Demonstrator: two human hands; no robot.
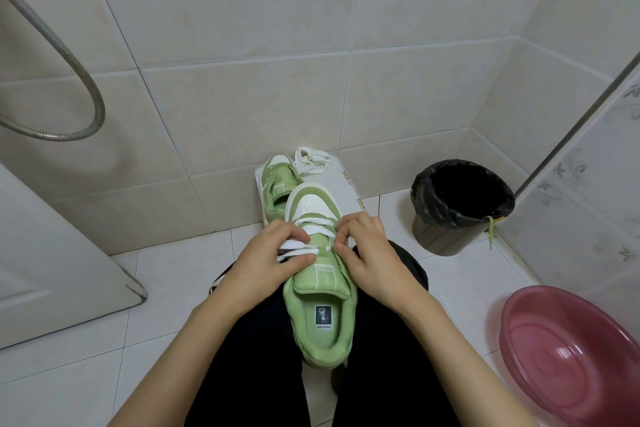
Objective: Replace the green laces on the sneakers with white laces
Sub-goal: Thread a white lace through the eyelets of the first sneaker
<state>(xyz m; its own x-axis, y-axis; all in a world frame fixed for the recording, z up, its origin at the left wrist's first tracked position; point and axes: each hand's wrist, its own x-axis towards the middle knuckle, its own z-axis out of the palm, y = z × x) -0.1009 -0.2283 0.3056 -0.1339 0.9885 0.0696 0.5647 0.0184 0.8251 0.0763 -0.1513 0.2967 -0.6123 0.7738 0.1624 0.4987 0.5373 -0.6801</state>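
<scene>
I am partway through the first shoe. The pale green and white low-top sneaker lies toe-away along my lap between my knees. A flat white lace already crosses its lowest eyelets near the toe, while the upper eyelets beside the tongue look unthreaded. No green lace shows on it. A thin green lace hangs over the rim of the black-lined round waste bin on the floor to my right, so I judge the old lace has been thrown away. The second green sneaker sits beyond my knees on a white stand against the wall. I see no lace in it, and a loose bundle of white lace lies just beside it, so that whole shoe is left to do. My left hand is at the left side of the tongue, with thumb and fingers pinching the lace where it leaves the eyelets. My right hand is at the right eyelet edge with its fingers curled in and gripping there. A scrap of white shows under the fingertips, but I cannot tell whether it is the lace's other end.
</scene>
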